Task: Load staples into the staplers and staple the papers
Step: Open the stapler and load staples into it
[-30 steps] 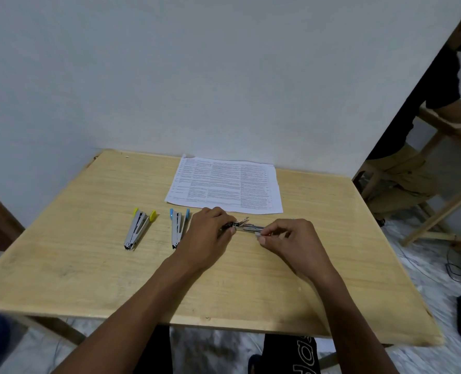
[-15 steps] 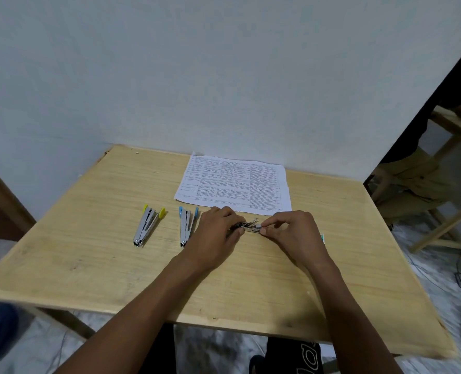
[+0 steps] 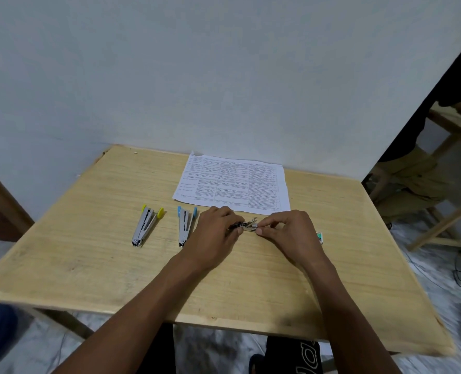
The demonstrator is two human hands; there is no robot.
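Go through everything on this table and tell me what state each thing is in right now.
Yellow stapler: splayed open, untouched.
Blue stapler: splayed open, untouched.
Third stapler: open, gripped by left hand, pinched by right hand.
Papers: lying flat, untouched.
Small box: partly hidden, state unclear.

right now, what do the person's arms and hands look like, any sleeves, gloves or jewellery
The left hand and right hand wear no gloves, and no ring, watch or wristband shows on either. From the wrists back to the bottom edge of the picture both arms are uncovered, with no sleeve in view. No markings can be made out.
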